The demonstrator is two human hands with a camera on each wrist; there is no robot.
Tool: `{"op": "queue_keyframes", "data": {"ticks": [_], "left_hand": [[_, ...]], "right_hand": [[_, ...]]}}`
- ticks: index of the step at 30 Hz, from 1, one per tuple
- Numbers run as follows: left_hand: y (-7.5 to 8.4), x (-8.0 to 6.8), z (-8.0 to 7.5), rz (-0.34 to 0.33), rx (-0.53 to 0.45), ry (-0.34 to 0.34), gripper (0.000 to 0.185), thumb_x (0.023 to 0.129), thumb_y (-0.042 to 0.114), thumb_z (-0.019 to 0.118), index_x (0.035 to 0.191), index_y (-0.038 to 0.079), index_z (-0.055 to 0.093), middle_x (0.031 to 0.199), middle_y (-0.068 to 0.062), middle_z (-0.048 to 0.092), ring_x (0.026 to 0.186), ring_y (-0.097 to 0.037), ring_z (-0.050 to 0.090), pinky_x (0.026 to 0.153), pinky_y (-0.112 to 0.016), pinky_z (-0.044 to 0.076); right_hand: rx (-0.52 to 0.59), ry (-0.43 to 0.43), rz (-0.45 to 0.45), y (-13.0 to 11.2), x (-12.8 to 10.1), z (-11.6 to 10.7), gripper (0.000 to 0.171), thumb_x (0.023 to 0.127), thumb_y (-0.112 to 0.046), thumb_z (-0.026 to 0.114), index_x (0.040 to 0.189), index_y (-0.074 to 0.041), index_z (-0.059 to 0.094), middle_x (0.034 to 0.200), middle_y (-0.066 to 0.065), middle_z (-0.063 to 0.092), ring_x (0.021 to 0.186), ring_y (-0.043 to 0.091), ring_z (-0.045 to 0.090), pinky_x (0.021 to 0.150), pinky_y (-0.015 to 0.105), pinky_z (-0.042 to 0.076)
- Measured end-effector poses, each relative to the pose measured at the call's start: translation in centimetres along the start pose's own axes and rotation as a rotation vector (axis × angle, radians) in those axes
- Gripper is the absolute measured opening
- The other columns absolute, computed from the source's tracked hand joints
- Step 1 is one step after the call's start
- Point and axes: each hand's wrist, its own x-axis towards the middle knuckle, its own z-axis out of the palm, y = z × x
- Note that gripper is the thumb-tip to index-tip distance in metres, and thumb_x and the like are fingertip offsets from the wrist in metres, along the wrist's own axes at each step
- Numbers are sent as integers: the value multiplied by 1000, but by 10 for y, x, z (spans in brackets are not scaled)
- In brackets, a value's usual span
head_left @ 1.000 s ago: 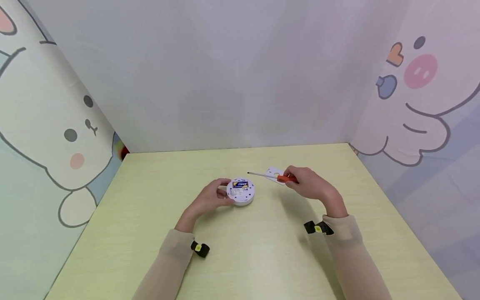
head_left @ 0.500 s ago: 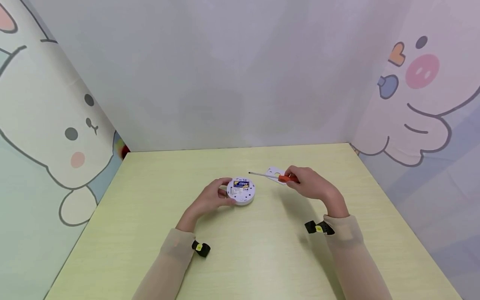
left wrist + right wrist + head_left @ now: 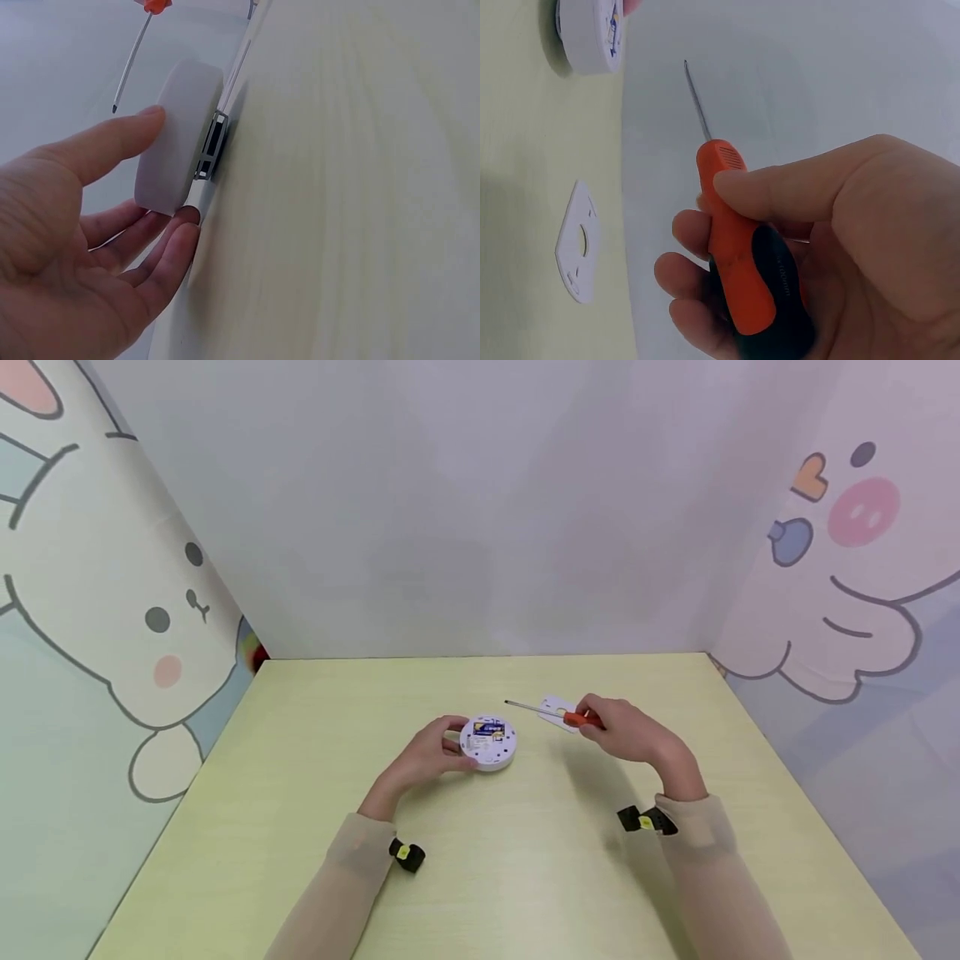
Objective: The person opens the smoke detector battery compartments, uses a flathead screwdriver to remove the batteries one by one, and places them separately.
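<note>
A: Fingers of my right hand are curled tight round the orange and black handle of the screwdriver, thumb pressed along the top. Shaft points away, toward the left hand's side, off the surface.

B: And the left?

A: My left hand cups the round white device: thumb on its far edge, fingertips against the near edge (wrapped lightly round the rim). It lies flat on the yellow-green table, near the middle, its open back up, showing a blue and yellow part inside.

B: Anything around them?

A: I see a flat white cover plate lying on the table just under the screwdriver, apart from the device. Cartoon-printed walls stand round the table.
</note>
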Motion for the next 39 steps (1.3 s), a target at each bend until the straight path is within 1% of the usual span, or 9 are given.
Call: {"op": "queue_keyframes", "data": {"ticks": [5, 9, 13, 20, 27, 31, 35, 39], "left_hand": [[1, 0, 1, -3, 2, 4, 80, 87, 20, 91, 155, 14, 50, 147, -3, 59, 109, -17, 69, 89, -38, 59], [4, -1, 2, -6, -2, 8, 80, 86, 19, 92, 154, 14, 50, 148, -4, 59, 109, -18, 69, 90, -37, 59], [3, -2, 1, -5, -3, 7, 80, 86, 20, 92, 155, 15, 50, 148, -4, 58, 109, -18, 69, 91, -37, 58], [3, -2, 1, 6, -16, 5, 80, 85, 19, 93, 154, 13, 51, 146, -4, 59, 107, -18, 69, 91, -38, 58], [3, -3, 1, 16, -22, 8, 81, 85, 19, 93, 154, 12, 51, 147, -5, 59, 107, -18, 69, 90, -38, 58], [3, -2, 1, 11, -11, 6, 80, 85, 19, 93, 153, 12, 51, 144, -5, 60, 105, -18, 69, 88, -37, 58], [1, -1, 1, 7, -2, 4, 80, 85, 19, 93, 153, 12, 51, 143, -4, 60, 105, -17, 68, 89, -36, 58], [1, -1, 2, 7, 6, 5, 80, 85, 19, 92, 153, 12, 51, 145, -3, 59, 106, -17, 68, 91, -36, 59]], "right_hand": [[-39, -23, 21, -7, 3, -13, 18, 108, -15, 56, 123, -6, 62, 94, 4, 67, 70, 17, 52, 68, 34, 45], [-118, -62, 28, -14, 9, -22, 19, 108, -20, 57, 121, -7, 63, 91, 4, 67, 69, 17, 53, 67, 34, 45], [-220, -86, -11, -21, 15, -28, 18, 108, -21, 61, 115, -5, 65, 87, 1, 66, 68, 16, 52, 65, 33, 45], [-359, -126, -67, -29, 24, -34, 9, 106, -17, 65, 105, -9, 68, 88, -3, 65, 71, 15, 53, 68, 32, 46], [-475, -183, -96, -42, 30, -39, 14, 106, -19, 67, 93, -13, 65, 79, -3, 59, 69, 15, 50, 66, 31, 44], [-517, -204, -121, -52, 34, -42, 16, 105, -20, 68, 91, -13, 64, 78, -3, 59, 70, 15, 51, 67, 31, 45], [-566, -224, -145, -61, 38, -43, 15, 106, -20, 67, 93, -12, 65, 79, -2, 59, 71, 16, 52, 67, 31, 45], [-605, -247, -134, -67, 41, -43, 14, 105, -20, 68, 95, -11, 66, 80, -1, 60, 71, 17, 52, 67, 31, 44]]}}
